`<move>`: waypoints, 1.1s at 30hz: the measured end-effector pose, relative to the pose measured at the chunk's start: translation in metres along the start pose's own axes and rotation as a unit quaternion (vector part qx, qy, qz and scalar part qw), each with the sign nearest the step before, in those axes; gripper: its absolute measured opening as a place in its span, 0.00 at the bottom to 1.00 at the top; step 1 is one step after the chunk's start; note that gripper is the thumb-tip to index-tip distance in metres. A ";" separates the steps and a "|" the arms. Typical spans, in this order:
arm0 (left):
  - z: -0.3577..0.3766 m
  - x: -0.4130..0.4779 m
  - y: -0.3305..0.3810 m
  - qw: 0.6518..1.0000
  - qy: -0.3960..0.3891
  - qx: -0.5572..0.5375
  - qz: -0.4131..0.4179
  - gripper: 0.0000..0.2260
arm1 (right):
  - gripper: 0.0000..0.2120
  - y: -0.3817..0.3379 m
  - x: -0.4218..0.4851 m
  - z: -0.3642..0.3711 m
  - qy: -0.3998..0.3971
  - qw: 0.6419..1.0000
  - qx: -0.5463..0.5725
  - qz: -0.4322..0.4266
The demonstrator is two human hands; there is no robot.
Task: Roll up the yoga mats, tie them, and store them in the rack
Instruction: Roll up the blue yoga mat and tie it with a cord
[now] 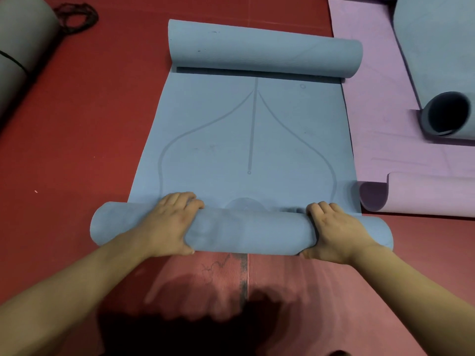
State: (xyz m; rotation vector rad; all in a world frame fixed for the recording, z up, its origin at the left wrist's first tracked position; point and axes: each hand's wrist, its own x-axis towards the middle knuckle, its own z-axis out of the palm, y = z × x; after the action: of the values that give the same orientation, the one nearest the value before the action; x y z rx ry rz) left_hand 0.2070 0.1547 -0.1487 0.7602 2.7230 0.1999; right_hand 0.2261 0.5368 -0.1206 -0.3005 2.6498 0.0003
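Observation:
A blue yoga mat (246, 140) with printed guide lines lies on the red floor, running away from me. Its near end is wound into a thick roll (244, 232) that spans the mat's width. My left hand (169, 222) grips the roll left of centre, fingers over the top and thumb at the near side. My right hand (334, 232) grips it the same way right of centre. The mat's far end curls up into a second loose roll (264, 50). No tie or rack is in view.
A purple mat (385, 140) lies flat to the right, its near end curled (421, 194). A rolled blue-grey mat (442, 80) rests on it. At far left lies a grey rolled mat (18, 52) with a black band, beside a black mesh cord (77, 16).

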 end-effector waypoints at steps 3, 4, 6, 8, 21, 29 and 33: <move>0.013 -0.008 0.016 0.996 0.042 0.071 -0.017 0.51 | 0.41 0.000 0.001 -0.002 0.006 0.999 0.031 0.008; 0.017 -0.009 0.022 0.996 0.042 0.077 -0.024 0.53 | 0.40 0.000 0.002 -0.002 0.004 0.999 0.032 0.009; 0.018 -0.006 0.025 0.996 0.051 0.074 -0.027 0.52 | 0.40 -0.002 0.004 -0.003 -0.004 0.999 0.030 0.013; 0.011 -0.001 0.019 0.997 0.059 0.053 -0.021 0.46 | 0.40 0.000 0.007 -0.004 -0.014 0.999 0.045 0.018; -0.015 0.018 0.002 0.987 -0.160 0.002 -0.017 0.39 | 0.49 -0.003 0.001 -0.003 -0.106 0.991 0.075 0.030; -0.022 0.023 0.000 0.980 -0.178 -0.076 -0.047 0.40 | 0.55 -0.003 -0.005 0.009 -0.017 0.999 0.033 0.000; -0.016 0.014 0.003 0.990 -0.130 -0.025 -0.040 0.47 | 0.45 -0.009 -0.006 0.003 -0.004 0.999 0.035 0.005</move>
State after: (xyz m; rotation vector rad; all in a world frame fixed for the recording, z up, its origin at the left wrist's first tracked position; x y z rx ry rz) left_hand 0.1917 0.1639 -0.1369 0.6149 2.4860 0.1396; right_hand 0.2346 0.5298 -0.1199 -0.2635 2.6365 -0.0889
